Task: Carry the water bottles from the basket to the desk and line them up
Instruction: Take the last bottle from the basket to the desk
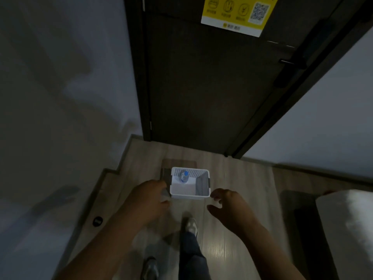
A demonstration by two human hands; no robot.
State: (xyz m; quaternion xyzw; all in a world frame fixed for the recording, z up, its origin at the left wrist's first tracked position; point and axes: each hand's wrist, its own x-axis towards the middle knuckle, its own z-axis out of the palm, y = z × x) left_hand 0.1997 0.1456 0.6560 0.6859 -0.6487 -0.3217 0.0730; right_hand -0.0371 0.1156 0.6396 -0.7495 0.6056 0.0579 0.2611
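A white perforated basket [189, 194] stands on the wooden floor in front of a dark door. One clear water bottle with a blue cap [184, 176] stands upright in its far left corner. My left hand [146, 199] hovers just left of the basket with its fingers curled round a pale, blurred clear thing [165, 195], apparently another water bottle. My right hand [228, 207] hangs just right of the basket's near corner, fingers loosely bent and holding nothing. No desk is in view.
The dark door [212, 87] with a yellow notice [236, 13] fills the far side, white walls on either side. A small mat [179, 164] lies under the basket. A white object [347, 229] sits at the right. My feet [190, 226] stand behind the basket.
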